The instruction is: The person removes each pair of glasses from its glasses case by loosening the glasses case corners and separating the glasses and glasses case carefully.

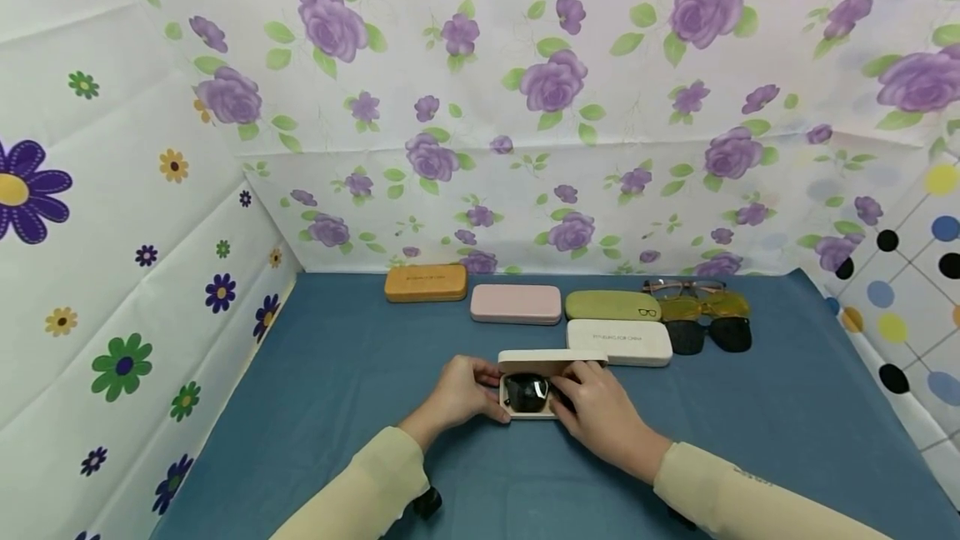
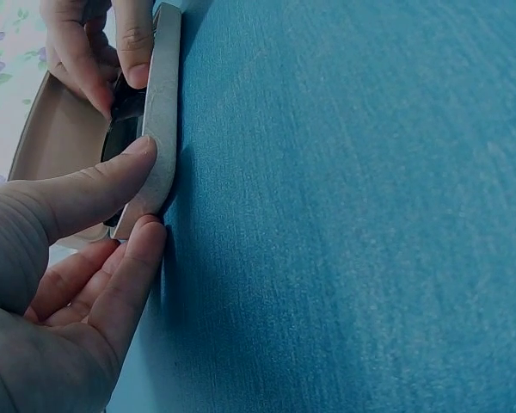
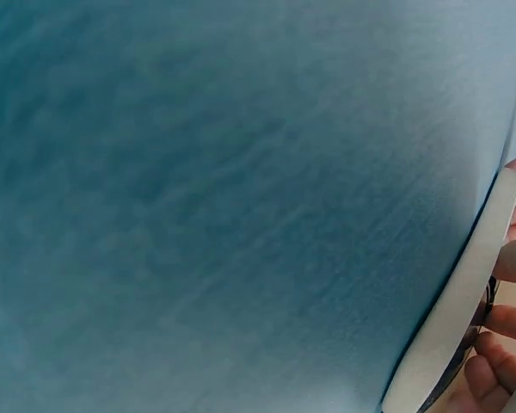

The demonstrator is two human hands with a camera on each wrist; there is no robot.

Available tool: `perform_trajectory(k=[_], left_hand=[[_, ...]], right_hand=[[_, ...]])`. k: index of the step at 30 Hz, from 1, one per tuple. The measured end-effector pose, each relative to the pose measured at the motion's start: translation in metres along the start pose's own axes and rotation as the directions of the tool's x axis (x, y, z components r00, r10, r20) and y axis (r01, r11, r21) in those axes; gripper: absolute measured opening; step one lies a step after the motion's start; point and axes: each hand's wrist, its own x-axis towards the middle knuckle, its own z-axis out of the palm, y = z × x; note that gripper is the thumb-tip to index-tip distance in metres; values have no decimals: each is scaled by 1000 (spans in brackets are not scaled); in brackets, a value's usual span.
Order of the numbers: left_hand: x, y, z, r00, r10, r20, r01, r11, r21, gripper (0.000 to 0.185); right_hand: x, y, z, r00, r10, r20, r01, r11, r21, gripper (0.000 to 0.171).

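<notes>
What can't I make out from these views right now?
- Head: the right-hand part of the dark sunglasses in the open case, hidden by the right hand.
- Head: the print on the orange case, too small to read.
- Head: whether the pink case holds anything; it is shut.
- Right wrist: most of the right hand, cut off by the right edge.

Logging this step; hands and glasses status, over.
Left hand holding open white case. Right hand gripping sunglasses inside. Lid raised, nothing seen blocking.
</notes>
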Motion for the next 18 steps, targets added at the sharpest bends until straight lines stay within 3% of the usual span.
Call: perform_trajectory(k=[7,13,18], left_hand=[[-1,-2,0,1000,-7,-2,7,1000,-5,61],[-1,-2,2,1000,-14,-7,14,1000,-19,58],[-1,-1,2,1000,-11,-9,10,1000,-18,58]], right_hand=[[1,-2,1,999,45,-10,-45,999,-8,21],[3,-1,1,996,67,-51,-63,994,89,13],[4,1,0,996,87,-31,-83,989,124,11]])
